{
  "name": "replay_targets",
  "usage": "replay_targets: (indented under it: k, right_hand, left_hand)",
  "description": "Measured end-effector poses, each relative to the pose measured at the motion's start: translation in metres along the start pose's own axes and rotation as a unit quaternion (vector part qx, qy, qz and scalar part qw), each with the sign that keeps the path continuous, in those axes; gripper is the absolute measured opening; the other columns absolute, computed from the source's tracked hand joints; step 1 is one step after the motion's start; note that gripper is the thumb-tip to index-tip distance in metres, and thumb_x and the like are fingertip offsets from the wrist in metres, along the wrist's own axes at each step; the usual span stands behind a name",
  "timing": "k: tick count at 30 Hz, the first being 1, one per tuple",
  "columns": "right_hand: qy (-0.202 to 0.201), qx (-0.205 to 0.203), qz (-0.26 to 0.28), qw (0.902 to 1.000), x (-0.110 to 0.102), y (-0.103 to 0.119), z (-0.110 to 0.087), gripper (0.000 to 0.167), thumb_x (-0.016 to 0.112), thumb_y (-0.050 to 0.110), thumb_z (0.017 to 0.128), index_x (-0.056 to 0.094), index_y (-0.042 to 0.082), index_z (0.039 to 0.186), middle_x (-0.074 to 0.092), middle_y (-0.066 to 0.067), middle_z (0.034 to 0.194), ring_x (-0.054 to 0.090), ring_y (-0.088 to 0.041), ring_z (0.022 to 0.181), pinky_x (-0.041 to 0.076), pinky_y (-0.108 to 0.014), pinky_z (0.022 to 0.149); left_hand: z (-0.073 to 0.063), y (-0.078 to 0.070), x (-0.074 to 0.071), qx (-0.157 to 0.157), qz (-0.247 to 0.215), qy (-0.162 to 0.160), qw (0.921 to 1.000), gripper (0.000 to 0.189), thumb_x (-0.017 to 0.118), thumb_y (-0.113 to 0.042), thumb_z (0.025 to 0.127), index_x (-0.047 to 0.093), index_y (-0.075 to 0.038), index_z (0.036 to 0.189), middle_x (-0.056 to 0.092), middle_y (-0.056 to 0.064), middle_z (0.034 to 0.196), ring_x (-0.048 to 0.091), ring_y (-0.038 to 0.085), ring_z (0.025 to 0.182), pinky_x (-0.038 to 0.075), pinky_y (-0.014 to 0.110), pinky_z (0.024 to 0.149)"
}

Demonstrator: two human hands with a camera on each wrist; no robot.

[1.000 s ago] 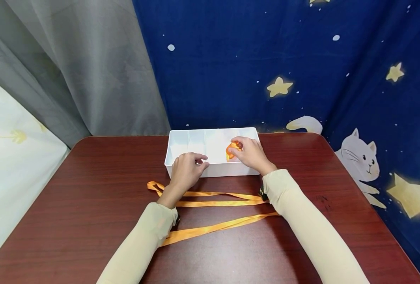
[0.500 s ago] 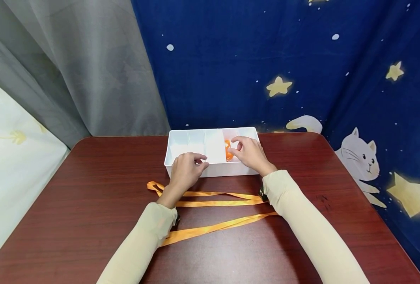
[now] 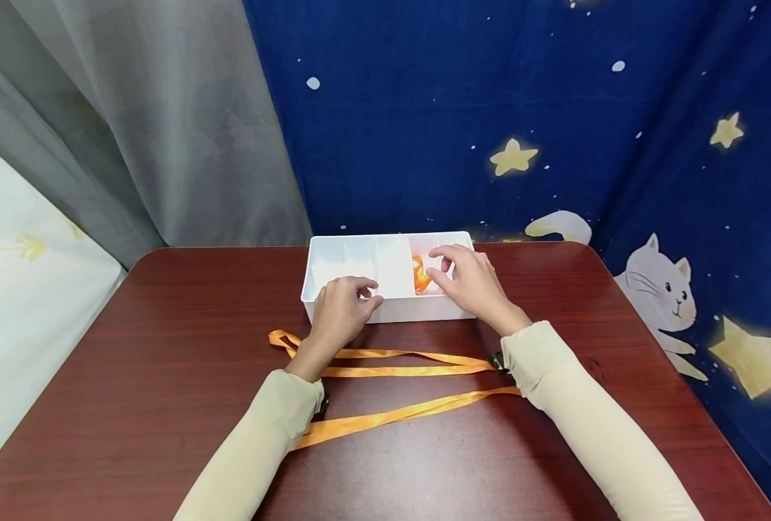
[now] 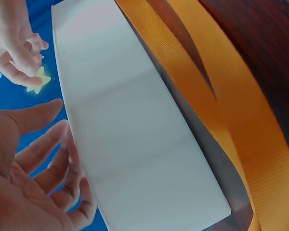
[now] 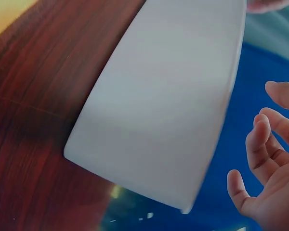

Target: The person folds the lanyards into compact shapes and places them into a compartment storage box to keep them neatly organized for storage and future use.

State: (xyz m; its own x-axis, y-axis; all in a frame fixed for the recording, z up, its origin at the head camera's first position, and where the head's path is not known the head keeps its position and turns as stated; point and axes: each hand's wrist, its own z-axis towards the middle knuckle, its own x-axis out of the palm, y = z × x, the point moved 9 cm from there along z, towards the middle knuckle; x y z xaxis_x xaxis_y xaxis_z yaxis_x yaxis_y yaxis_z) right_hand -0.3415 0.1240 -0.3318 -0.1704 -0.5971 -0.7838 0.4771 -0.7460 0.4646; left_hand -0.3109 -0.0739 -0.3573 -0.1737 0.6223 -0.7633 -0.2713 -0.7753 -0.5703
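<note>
A white divided box (image 3: 394, 312) stands near the far edge of the table. In a pinkish compartment on its right side lies a bundled orange ribbon (image 3: 419, 281), partly hidden by my fingers. My right hand (image 3: 473, 286) hovers over that compartment, its thumb and fingers apart, holding nothing. Over the front rim, left of the middle, is my left hand (image 3: 342, 307); its fingers are loosely bent and hold nothing. The left wrist view shows those fingers (image 4: 62, 168) by the rim; whether they touch it I cannot tell.
Long orange ribbons (image 3: 405, 373) lie across the table (image 3: 163, 376) in front of the box, passing under my left forearm and reaching my right wrist. A blue star-patterned curtain (image 3: 411, 123) and a grey curtain (image 3: 203, 130) hang behind the table.
My right hand has let go of the bundled orange ribbon, which now lies in the compartment. The hand has opened and drawn slightly right. The left hand has hardly moved.
</note>
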Motion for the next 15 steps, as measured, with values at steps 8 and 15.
replay_targets:
  k: [8,15]
  right_hand:
    - [0.026,-0.096,-0.010,0.9950,0.000,0.038,-0.025,0.021,0.075,0.021,0.089,0.074,0.009,0.106,0.058,0.004,0.076,0.051,-0.012,0.063,0.043,-0.030,0.057]
    - [0.119,-0.114,-0.042,0.9854,0.022,0.051,-0.048,0.022,0.071,0.026,0.092,0.074,0.010,0.106,0.055,0.009,0.074,0.050,-0.009,0.063,0.043,-0.028,0.057]
  left_hand:
    - [-0.007,-0.020,0.005,0.110,-0.004,0.054,0.9925,0.019,0.077,-0.015,0.087,0.078,-0.008,0.104,0.071,0.003,0.090,0.065,0.017,0.079,0.054,0.033,0.070]
    - [-0.016,-0.023,0.023,0.152,-0.032,0.177,0.9720,0.023,0.075,-0.011,0.088,0.075,-0.006,0.111,0.068,-0.002,0.084,0.061,0.011,0.074,0.052,0.026,0.068]
